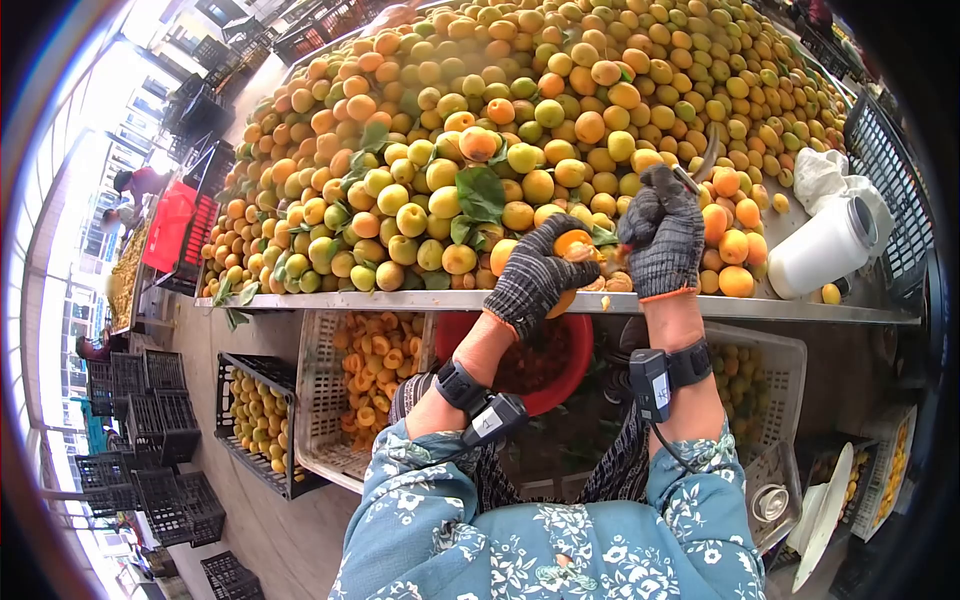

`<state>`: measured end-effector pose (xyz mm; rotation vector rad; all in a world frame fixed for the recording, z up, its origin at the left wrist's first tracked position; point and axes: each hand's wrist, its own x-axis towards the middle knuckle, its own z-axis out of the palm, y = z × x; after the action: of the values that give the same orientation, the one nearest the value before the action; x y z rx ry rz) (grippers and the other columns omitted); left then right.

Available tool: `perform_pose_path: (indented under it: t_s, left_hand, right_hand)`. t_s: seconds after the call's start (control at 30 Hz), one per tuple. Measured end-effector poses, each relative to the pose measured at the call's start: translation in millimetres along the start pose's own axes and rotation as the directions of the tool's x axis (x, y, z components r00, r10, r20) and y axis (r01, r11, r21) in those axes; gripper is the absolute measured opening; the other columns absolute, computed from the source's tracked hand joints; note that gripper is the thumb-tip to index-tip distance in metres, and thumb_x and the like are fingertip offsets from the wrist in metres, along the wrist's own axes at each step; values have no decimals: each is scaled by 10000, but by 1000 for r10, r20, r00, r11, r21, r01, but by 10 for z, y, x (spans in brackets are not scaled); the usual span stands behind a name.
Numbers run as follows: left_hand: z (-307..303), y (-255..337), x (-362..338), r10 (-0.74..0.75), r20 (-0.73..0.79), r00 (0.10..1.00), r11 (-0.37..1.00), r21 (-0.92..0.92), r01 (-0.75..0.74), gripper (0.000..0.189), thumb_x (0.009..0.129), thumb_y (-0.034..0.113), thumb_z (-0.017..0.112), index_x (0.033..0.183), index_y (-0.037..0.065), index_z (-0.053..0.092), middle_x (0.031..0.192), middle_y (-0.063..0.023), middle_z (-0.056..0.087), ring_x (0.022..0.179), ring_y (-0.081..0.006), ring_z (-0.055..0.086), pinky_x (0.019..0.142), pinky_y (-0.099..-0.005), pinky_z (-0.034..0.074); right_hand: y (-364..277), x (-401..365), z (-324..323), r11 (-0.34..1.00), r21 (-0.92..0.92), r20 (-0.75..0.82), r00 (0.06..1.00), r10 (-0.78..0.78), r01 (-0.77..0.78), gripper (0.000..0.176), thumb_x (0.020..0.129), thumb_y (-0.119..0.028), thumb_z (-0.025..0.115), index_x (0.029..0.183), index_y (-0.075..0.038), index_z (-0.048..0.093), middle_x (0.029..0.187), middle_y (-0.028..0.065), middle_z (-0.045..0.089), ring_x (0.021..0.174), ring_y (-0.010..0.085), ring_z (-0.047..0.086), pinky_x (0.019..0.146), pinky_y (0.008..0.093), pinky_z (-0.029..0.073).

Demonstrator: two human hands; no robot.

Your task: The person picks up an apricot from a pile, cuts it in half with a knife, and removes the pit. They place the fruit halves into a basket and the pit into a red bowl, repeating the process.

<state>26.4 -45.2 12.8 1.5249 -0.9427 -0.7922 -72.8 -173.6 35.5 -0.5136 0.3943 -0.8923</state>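
My left hand [528, 278], in a dark knitted glove, is closed around an apricot [572, 243] that looks cut open, its orange flesh facing up. My right hand [662, 235], gloved alike, is a short way to the right, its fingers wrapped round a small knife with a curved blade [711, 155] pointing up and away. Most of the handle is hidden in the glove. Both hands are above the near edge of a metal table [400, 300], against a large heap of whole apricots [420, 180]. Green leaves [481, 194] lie among the fruit.
Below the table edge are a white crate of halved apricots [375, 360], a red tub [560, 375] and another pale crate [790, 370]. A white plastic jar [822, 248] lies tilted at the right. Black crates [165, 425] stand on the floor at left.
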Motion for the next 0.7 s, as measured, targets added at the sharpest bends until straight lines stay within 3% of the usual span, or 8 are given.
perform_pose_path:
  t_s: [0.07, 0.17, 0.27, 0.3, 0.43, 0.53, 0.63, 0.7]
  left_hand:
    - [-46, 56, 4, -6, -85, 996, 999, -35, 3, 479, 654, 86, 820, 1070, 41, 587, 950, -32, 611, 888, -130, 571, 808, -280, 495]
    - [-94, 86, 11, 89, -193, 977, 987, 149, -61, 478, 650, 77, 818, 1066, 35, 586, 938, -45, 618, 880, -138, 582, 800, -286, 495]
    - [-87, -13, 45, 166, -233, 958, 957, 273, -99, 453, 671, 60, 794, 1072, 39, 585, 935, -72, 635, 865, -150, 595, 790, -293, 494]
    - [-90, -48, 46, 147, -264, 953, 954, 291, -67, 440, 682, 52, 782, 1075, 41, 584, 937, -78, 639, 861, -152, 596, 790, -298, 494]
    - [-130, -7, 5, 184, -248, 951, 807, 590, -3, 415, 706, 139, 777, 1071, 69, 591, 880, -147, 670, 837, -279, 663, 771, -365, 513]
    - [-271, 125, -49, 141, -159, 977, 735, 678, 4, 426, 701, 230, 761, 1065, 92, 588, 861, -180, 666, 842, -358, 650, 741, -417, 509]
    - [-636, 126, -118, 299, -118, 947, 800, 572, -181, 419, 682, 175, 749, 1060, 67, 603, 898, -160, 663, 845, -311, 656, 751, -384, 522]
    - [-908, 325, -295, 178, -271, 946, 977, 165, -137, 417, 682, 120, 758, 1065, 42, 611, 909, -85, 652, 821, -205, 650, 717, -310, 532]
  right_hand:
    - [-15, -19, 99, 930, -346, 29, 993, -117, 120, 114, 856, -123, 662, 777, -97, 585, 548, -31, 489, 357, 56, 383, 294, 214, 248]
    - [225, -78, 72, 822, -537, 248, 967, -62, 191, 146, 814, -133, 723, 870, -40, 627, 689, -5, 587, 587, 55, 545, 510, 215, 456]
    - [251, -224, 126, 463, -802, 392, 917, -69, 377, 223, 759, -174, 744, 893, -33, 636, 736, 54, 636, 669, 137, 604, 622, 301, 499]
    - [255, -243, 138, 283, -839, 455, 885, -103, 465, 238, 747, -182, 739, 907, -40, 636, 735, 93, 643, 659, 180, 622, 629, 316, 502]
    - [298, -270, 177, 257, -782, 550, 822, -144, 568, 207, 726, -151, 696, 894, -53, 626, 724, 151, 619, 666, 282, 627, 621, 355, 497]
    - [316, -281, 204, 29, -729, 670, 721, -176, 684, 151, 708, -95, 642, 844, -43, 604, 679, 151, 590, 649, 331, 600, 579, 392, 476]
    - [357, -360, 188, 194, -753, 623, 776, -95, 629, 112, 713, -80, 639, 810, -39, 603, 668, 150, 583, 625, 309, 594, 579, 373, 475]
    - [392, -491, 218, 417, -788, 565, 800, 201, 452, 105, 700, -83, 675, 766, -40, 605, 664, 142, 590, 614, 256, 593, 583, 339, 470]
